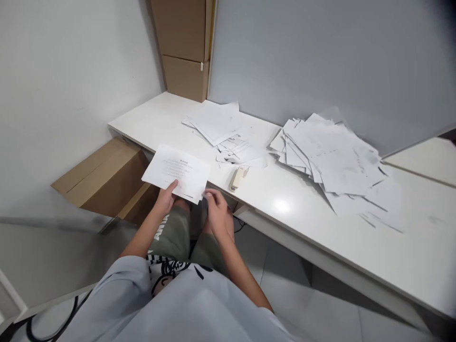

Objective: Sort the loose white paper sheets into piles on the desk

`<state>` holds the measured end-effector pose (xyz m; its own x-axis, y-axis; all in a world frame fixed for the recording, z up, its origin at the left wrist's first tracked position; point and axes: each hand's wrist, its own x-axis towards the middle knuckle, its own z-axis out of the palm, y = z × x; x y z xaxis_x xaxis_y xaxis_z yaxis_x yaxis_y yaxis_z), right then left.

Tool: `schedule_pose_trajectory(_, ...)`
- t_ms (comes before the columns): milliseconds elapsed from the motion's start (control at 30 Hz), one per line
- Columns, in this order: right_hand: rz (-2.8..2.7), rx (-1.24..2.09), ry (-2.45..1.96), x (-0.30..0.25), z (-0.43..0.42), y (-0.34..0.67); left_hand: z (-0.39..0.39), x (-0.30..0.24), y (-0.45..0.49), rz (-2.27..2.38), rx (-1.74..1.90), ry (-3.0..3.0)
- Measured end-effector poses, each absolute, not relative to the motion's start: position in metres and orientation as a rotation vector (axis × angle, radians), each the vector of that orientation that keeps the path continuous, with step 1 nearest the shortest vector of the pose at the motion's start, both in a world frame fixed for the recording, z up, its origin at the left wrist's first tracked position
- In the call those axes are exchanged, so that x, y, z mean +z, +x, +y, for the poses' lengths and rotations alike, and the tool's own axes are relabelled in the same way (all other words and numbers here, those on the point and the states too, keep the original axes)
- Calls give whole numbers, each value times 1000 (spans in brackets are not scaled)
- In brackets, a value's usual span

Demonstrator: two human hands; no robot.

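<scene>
A white printed sheet of paper (178, 171) is held over my lap, just off the table's front edge. My left hand (166, 197) grips its lower edge, thumb on top and fingers underneath. At the sheet's lower right corner, my right hand (216, 206) is closed with thumb and fingertips pinched on the paper. Whether the sheet is single or several together, I cannot tell. A cream stapler (238, 178) lies on the table to the right of the sheet, near the front edge.
On the white table (285, 204) lies a loose spread of papers (221, 123). Farther right rises a larger messy paper pile (331, 152). Tall cardboard boxes (185, 47) stand at the back corner; another cardboard box (107, 175) sits below the table's left end. A grey panel backs the table.
</scene>
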<state>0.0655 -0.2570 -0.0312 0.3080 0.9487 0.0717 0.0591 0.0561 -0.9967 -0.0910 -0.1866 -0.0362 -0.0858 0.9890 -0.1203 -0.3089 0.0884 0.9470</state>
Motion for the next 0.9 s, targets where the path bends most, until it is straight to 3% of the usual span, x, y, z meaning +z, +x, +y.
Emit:
schedule_pose_trajectory(133,-559,1274,-1155,-44,-314,76,-265,-58,-91,1174,1190,1033)
schedule_pose_trajectory(267,-458,1309,-1017,-28,-343,87,-321,-71,-89,1271,980,1211)
schedule_pose_trajectory(367,-499,1140,-1078,-10,-350,105,-328,-58,-73,1183,1051,1220)
schedule_pose_trajectory(633,-732,262,-1421,41,-381,238,-274,11,20,643,1118,1447)
schedule_pose_trajectory(900,-737,191,-1360,11,-359,360,-213,-9,180,521,911,1562)
